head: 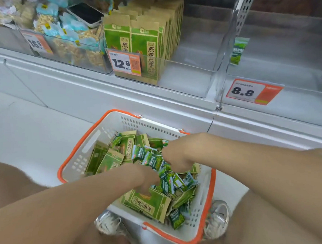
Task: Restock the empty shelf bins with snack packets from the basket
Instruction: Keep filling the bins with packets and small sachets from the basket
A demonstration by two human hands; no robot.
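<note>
Head view: the left hand [146, 176] and right hand [176, 154] dig into the snack packets [166, 184] in the basket [80, 143]. Their fingers are buried, so any grip cannot be told. Small and large packs lie mixed, so a loose handful could spill or land in the wrong empty bin [294, 101].

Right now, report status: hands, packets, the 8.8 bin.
Left hand and right hand both down in the basket, among small green packets; grips hidden. 8.8 bin holds a lone packet. Nothing blocks the bin.
</note>
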